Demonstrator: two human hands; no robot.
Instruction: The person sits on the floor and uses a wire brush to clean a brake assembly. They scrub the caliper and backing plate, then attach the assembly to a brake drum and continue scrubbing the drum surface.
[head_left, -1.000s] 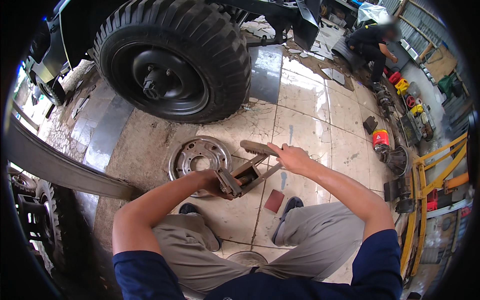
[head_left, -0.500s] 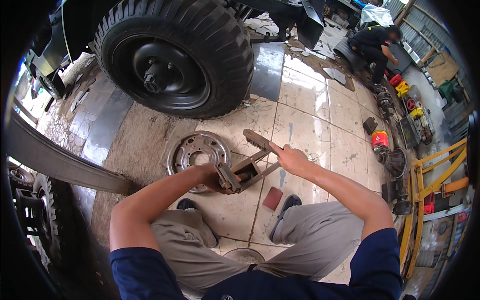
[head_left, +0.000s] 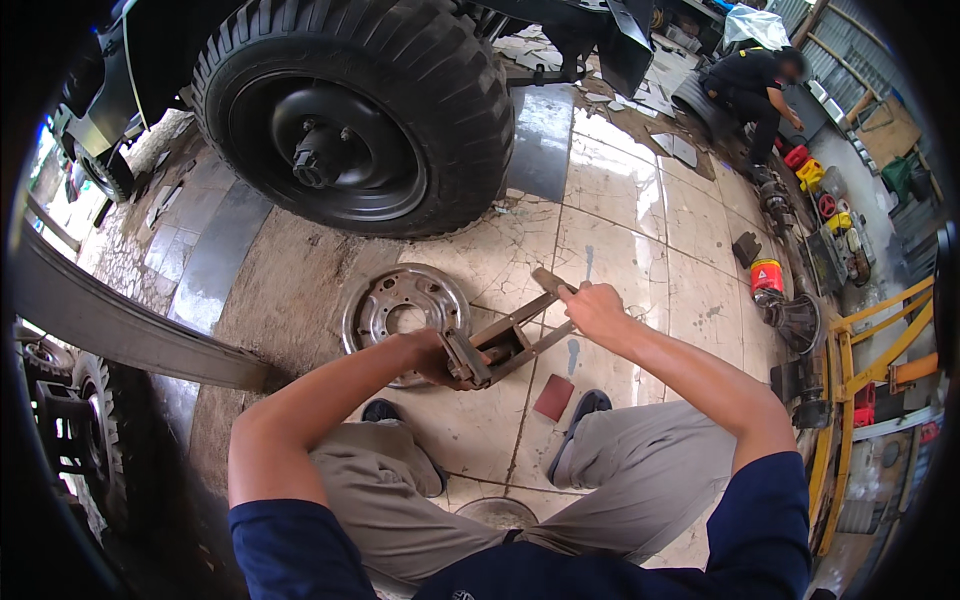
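Brush [head_left: 550,282] in the right hand [head_left: 595,312], bracket [head_left: 500,327] in the left hand [head_left: 428,357], all around the middle of the frame. Right hand is closed around the brush, whose bristles don't show from this angle. Left hand is curled around the bracket's near end and looks closed, though most of its fingers are hidden. I'd call this the scrubbing step: the brush is over or right by the bracket's far end, and I can't tell if the 2 touch. My take is the next move calls for a firm left grip so the bracket doesn't twist, plus strokes that don't catch its edges. Red sheet [head_left: 554,398] lies on the floor [head_left: 610,240] just below and right of the bracket; rim [head_left: 374,318] lies up and left of it.
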